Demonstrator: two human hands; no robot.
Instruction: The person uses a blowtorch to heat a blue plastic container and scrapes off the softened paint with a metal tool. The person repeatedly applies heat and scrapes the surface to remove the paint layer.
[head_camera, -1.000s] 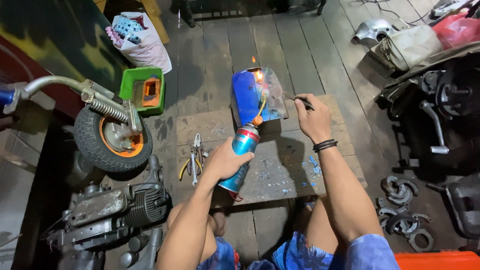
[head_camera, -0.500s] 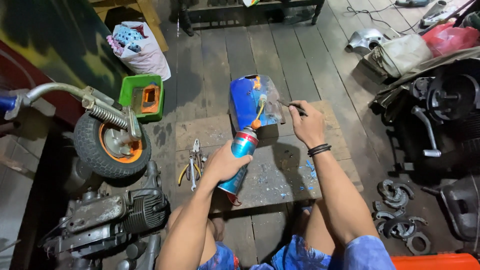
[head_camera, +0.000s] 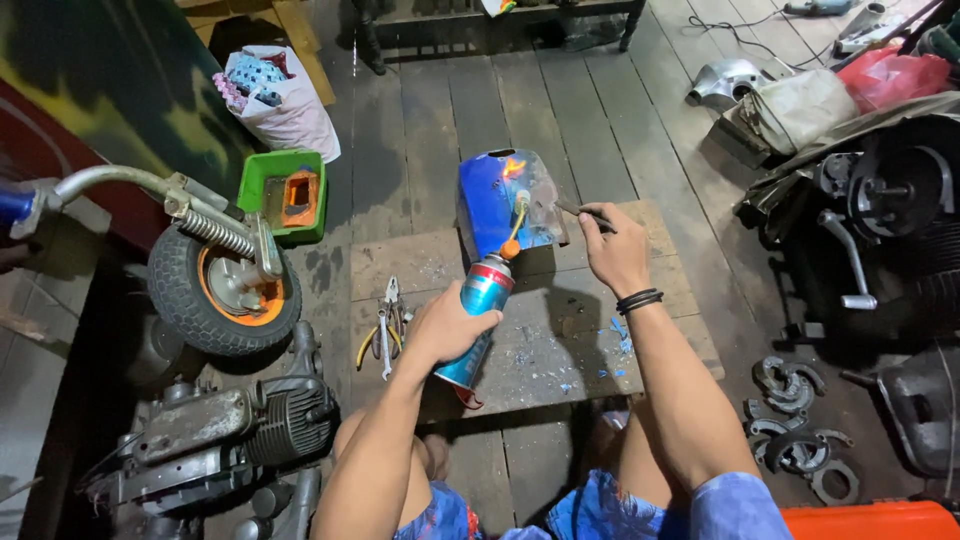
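Note:
My left hand grips a blue gas torch canister tilted forward, its nozzle flame playing on a blue painted metal panel. The panel stands tilted at the far edge of a low wooden board. My right hand, with a black band on the wrist, holds a thin dark tool whose tip touches the bare grey patch of the panel. Blue paint flakes lie scattered on the board.
Pliers and a small tool lie on the board's left. A small wheel with fork and an engine stand left. A green box, a white bag, metal parts and machinery surround the plank floor.
The view has shifted slightly; my right hand has drawn the tool a little nearer along the panel. The torch stays aimed at the panel.

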